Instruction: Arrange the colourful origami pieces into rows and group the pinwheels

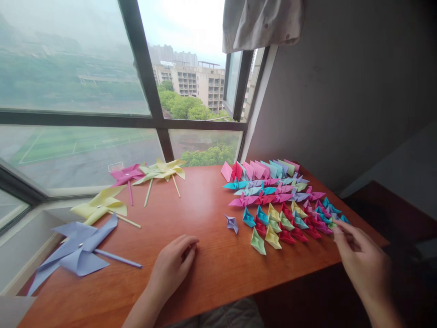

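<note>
My left hand [175, 259] rests on the wooden table [211, 282] with its fingers loosely curled in, and nothing shows in them. At the right end of the rows of folded paper boats, my right hand [362, 257] pinches a small light green paper boat [332, 223] between thumb and fingertips; part of it is hidden. Red, yellow, green and blue paper boats [272, 238] stand close together to the left of that hand. One purple paper boat [231, 223] sits apart, between the group and my left hand.
Behind the boats are rows of folded paper cranes [243, 200] and upright folded papers [257, 169]. At left lie a purple pinwheel [80, 246], a yellow pinwheel [99, 206], a pink pinwheel [127, 174] and paler ones. Windows border the back; the table's front edge is near me.
</note>
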A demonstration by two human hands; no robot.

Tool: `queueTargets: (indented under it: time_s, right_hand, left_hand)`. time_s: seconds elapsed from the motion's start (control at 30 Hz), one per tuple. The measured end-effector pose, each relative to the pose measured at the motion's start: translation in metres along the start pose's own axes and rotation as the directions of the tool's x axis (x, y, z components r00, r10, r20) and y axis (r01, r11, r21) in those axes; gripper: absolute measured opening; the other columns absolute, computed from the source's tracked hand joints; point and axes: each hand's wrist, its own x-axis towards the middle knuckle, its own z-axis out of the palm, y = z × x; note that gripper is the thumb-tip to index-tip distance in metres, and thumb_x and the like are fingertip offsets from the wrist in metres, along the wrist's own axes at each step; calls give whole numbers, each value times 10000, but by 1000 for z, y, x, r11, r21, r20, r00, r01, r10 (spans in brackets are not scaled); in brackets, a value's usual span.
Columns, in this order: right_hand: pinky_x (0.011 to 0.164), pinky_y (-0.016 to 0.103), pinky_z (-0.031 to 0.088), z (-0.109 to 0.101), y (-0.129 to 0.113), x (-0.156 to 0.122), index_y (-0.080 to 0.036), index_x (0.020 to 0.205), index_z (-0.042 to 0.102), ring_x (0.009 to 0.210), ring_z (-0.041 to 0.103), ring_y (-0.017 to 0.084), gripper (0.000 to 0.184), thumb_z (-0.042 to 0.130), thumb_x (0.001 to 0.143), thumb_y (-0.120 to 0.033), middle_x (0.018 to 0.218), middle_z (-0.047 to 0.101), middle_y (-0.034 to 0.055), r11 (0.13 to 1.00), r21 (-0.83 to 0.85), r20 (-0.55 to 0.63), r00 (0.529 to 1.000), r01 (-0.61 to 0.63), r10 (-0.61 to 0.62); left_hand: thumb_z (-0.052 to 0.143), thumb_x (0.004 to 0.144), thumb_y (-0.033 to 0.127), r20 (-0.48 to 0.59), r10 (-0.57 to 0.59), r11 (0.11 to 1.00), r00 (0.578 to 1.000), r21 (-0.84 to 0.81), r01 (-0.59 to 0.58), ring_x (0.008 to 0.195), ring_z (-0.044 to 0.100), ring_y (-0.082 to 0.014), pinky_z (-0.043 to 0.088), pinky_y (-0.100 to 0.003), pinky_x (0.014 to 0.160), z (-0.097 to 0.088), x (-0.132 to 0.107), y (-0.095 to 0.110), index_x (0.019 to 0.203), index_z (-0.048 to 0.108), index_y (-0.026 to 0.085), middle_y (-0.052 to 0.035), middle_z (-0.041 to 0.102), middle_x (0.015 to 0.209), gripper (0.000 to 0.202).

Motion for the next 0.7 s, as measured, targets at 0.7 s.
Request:
queueTargets:
  time_s: [0.7]
  right_hand:
    - [643, 244, 494, 106, -185, -136, -222, 1009, 672, 697, 631, 148, 229, 469, 920, -164, 833, 661, 26, 749, 642, 492, 662, 162, -565]
  left_hand:
    - [428, 927, 346, -311, -422, 600, 851, 608, 520, 797, 715, -246, 457, -285, 559, -81, -72, -30, 1079, 630, 198, -86, 716, 1073, 293]
